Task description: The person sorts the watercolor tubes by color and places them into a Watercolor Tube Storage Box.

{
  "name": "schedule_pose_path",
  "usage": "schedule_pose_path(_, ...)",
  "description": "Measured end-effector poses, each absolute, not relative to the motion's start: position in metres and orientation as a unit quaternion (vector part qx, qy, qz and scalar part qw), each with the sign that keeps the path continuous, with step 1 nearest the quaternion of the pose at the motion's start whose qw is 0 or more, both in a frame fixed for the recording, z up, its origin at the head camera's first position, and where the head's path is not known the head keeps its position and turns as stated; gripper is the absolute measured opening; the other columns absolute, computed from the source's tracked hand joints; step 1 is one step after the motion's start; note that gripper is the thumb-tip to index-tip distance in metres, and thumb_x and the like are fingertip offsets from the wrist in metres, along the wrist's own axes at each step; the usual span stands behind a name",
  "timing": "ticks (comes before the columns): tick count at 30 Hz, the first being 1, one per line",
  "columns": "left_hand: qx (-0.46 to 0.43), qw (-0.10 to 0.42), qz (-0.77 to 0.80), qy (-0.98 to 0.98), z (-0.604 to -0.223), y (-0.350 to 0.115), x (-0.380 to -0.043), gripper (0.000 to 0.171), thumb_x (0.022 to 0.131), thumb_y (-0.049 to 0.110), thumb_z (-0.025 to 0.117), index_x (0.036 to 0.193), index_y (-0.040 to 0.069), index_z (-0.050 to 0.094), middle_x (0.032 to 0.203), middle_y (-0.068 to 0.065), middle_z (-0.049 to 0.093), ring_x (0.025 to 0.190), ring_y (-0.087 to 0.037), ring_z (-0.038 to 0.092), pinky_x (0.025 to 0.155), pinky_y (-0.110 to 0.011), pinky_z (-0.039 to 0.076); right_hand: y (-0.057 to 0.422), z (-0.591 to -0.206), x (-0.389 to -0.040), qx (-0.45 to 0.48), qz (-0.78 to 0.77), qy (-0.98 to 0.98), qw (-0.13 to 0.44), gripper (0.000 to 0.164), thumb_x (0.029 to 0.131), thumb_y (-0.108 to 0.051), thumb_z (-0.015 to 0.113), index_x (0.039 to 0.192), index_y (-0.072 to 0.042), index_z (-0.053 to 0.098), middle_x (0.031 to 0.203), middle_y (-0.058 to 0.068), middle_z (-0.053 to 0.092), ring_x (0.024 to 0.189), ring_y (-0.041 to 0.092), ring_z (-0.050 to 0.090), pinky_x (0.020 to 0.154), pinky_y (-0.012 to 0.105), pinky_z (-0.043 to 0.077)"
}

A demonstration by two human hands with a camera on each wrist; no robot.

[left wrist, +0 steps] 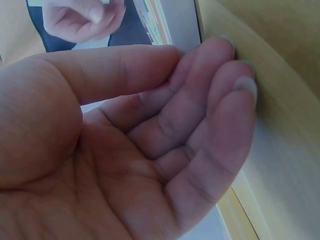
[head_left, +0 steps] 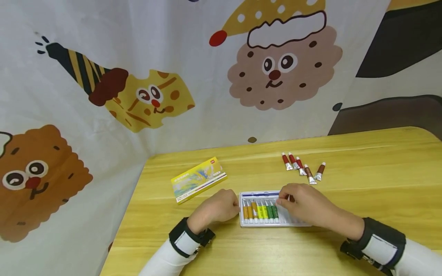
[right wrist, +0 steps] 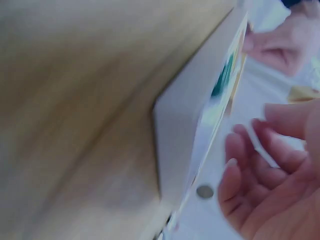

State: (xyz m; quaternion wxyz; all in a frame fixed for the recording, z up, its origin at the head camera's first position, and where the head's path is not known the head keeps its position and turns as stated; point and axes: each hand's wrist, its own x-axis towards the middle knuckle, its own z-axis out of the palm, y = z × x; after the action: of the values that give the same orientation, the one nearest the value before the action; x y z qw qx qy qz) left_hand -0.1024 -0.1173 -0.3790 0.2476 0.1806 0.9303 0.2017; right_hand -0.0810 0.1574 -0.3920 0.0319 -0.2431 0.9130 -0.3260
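A white plastic tray (head_left: 293,221) of paint tubes lies on the table between my hands. Ochre tubes (head_left: 250,212), yellow tubes (head_left: 262,212) and green tubes (head_left: 272,212) stand side by side in its left part. Along its far side runs a thin blue stick (head_left: 259,195). My left hand (head_left: 221,206) rests at the tray's left end, fingers loosely bent, nothing visible in the palm. Over the tray's right part hovers my right hand (head_left: 305,203); its fingers (right wrist: 240,155) are relaxed and apart, with nothing seen between them. It hides the tray's far right corner.
Beyond the tray to the right lie several loose tubes, red ones (head_left: 286,161) and brown ones (head_left: 320,171). A yellow cardboard paint box (head_left: 199,180) sits at an angle behind my left hand. At the table's back hangs a cloth (head_left: 207,126) with cartoon prints.
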Motion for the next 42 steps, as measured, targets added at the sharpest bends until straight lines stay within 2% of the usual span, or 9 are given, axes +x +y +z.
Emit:
schedule_pose_path(2,0.183,0.245,0.201,0.931,-0.379,-0.117,-0.102,0.043,0.100,0.013,0.066,0.058,0.014,0.058,0.051,0.008,0.035,0.044,-0.007,0.035,0.044,-0.022,0.025,0.167,-0.390,-0.086,-0.258,-0.308,0.916,-0.006,0.005,0.095,-0.013,0.078,0.096,-0.016,0.075,0.092,-0.008,0.068,0.080,0.009,0.062,0.064,0.030,0.053)
schedule_pose_path(5,0.183,0.244,0.199,0.931,-0.379,-0.117,-0.102,0.043,0.100,0.013,0.066,0.058,0.014,0.058,0.051,0.008,0.035,0.044,-0.007,0.035,0.044,-0.022,0.026,0.184,-0.390,-0.095,-0.290,-0.261,0.919,-0.064,0.021,0.092,-0.013,0.080,0.112,-0.010,0.076,0.118,0.006,0.072,0.110,0.027,0.066,0.088,0.048,0.056)
schedule_pose_path(8,0.182,0.244,0.198,0.932,-0.378,-0.116,-0.102,0.043,0.100,0.013,0.066,0.058,0.014,0.058,0.051,0.008,0.035,0.044,-0.008,0.036,0.044,-0.022,0.026,0.203,-0.394,-0.107,-0.319,-0.197,0.920,-0.110,0.045,0.087,-0.013,0.082,0.130,-0.004,0.071,0.145,0.018,0.059,0.136,0.040,0.051,0.111,0.059,0.041)
schedule_pose_path(12,0.180,0.245,0.202,0.931,-0.377,-0.116,-0.101,0.043,0.100,0.013,0.066,0.057,0.013,0.058,0.051,0.007,0.036,0.044,-0.008,0.036,0.044,-0.022,0.026,0.230,-0.399,-0.121,-0.330,-0.135,0.928,-0.110,0.071,0.083,-0.017,0.081,0.148,0.000,0.056,0.159,0.023,0.043,0.147,0.044,0.038,0.126,0.046,0.018)
schedule_pose_path(14,0.179,0.246,0.203,0.931,-0.377,-0.116,-0.101,0.042,0.100,0.012,0.066,0.058,0.012,0.060,0.052,0.007,0.036,0.044,-0.008,0.036,0.044,-0.022,0.027,0.243,-0.401,-0.126,-0.325,-0.116,0.934,-0.095,0.075,0.084,-0.018,0.079,0.151,0.000,0.052,0.161,0.023,0.041,0.148,0.045,0.035,0.127,0.046,0.016)
schedule_pose_path(19,0.177,0.248,0.202,0.931,-0.377,-0.115,-0.101,0.039,0.100,0.013,0.066,0.062,0.010,0.064,0.053,0.006,0.037,0.045,-0.008,0.037,0.044,-0.023,0.027,0.268,-0.406,-0.138,-0.316,-0.083,0.943,-0.058,0.071,0.086,-0.010,0.072,0.153,0.000,0.050,0.162,0.024,0.039,0.149,0.049,0.033,0.117,0.069,0.027)
schedule_pose_path(24,0.176,0.250,0.199,0.931,-0.377,-0.115,-0.102,0.039,0.101,0.013,0.066,0.062,0.010,0.064,0.053,0.006,0.037,0.045,-0.008,0.037,0.044,-0.023,0.027,0.284,-0.418,-0.147,-0.341,-0.069,0.934,-0.081,0.055,0.084,-0.004,0.076,0.138,0.000,0.064,0.146,0.023,0.057,0.137,0.052,0.047,0.105,0.075,0.036)
schedule_pose_path(33,0.173,0.248,0.199,0.932,-0.376,-0.116,-0.101,0.043,0.100,0.013,0.066,0.058,0.013,0.060,0.052,0.007,0.036,0.045,-0.008,0.037,0.044,-0.023,0.027,0.291,-0.424,-0.156,-0.367,-0.051,0.916,-0.152,0.023,0.078,-0.005,0.088,0.098,-0.005,0.077,0.102,0.009,0.073,0.099,0.034,0.066,0.082,0.061,0.052)
schedule_pose_path(42,0.170,0.255,0.200,0.931,-0.376,-0.116,-0.101,0.040,0.101,0.013,0.065,0.061,0.010,0.064,0.053,0.006,0.037,0.044,-0.008,0.037,0.044,-0.023,0.027,0.288,-0.416,-0.154,-0.283,-0.089,0.954,-0.049,0.012,0.085,-0.001,0.082,0.093,-0.002,0.073,0.087,0.003,0.068,0.082,0.023,0.062,0.076,0.048,0.054)
